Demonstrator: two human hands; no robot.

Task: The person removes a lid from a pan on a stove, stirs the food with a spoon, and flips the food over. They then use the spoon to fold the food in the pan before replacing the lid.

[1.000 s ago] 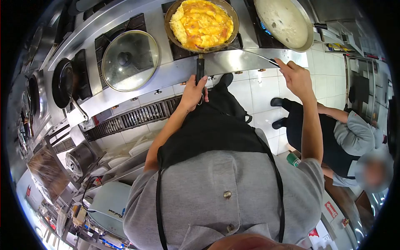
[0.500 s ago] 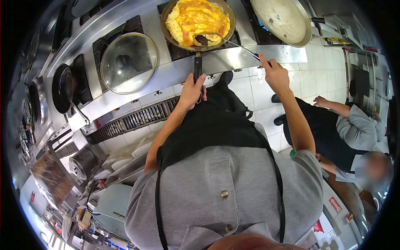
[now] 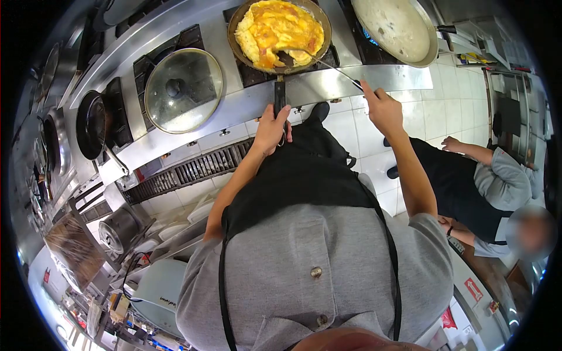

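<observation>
left hand [image 3: 272, 128]: fingers wrapped tight round the one black handle [image 3: 280, 93] of the frying pan [image 3: 236, 35] on the stove. right hand [image 3: 381, 108]: fingers closed on one spatula [image 3: 333, 67], its blade in the one yellow omelette [image 3: 281, 26]. one glass lid [image 3: 183, 88] sits left of it, one pale pan [image 3: 398, 26] right.

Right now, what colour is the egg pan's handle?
The handle is black, clearest in the head view.

The steel stove [image 3: 328, 85] carries a frying pan [image 3: 244, 54] on the burner straight ahead of the left hand [image 3: 272, 128]. A glass-lidded pot [image 3: 183, 89] stands left of that hand, and a pale pan [image 3: 432, 57] sits beyond the right hand [image 3: 383, 108].
</observation>
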